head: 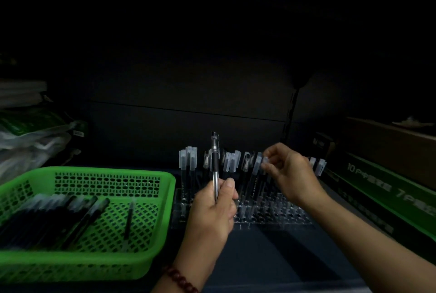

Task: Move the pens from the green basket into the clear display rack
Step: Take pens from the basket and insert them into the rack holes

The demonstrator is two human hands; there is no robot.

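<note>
One black-gripped clear gel pen (215,158) stands upright, gripped in your left hand (212,210); your right hand (292,174) pinches a frosted-capped pen (257,164) in the clear plastic display rack (271,218).

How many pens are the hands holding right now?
2. The left hand holds one black pen upright before the clear display rack; the right hand pinches a second pen by its cap, standing in the rack. Dim light could hide more.

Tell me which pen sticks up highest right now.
The pen upright in the grip of the left hand; its top rises above the frosted caps in the clear rack, while pens in the green basket lie flat.
</note>
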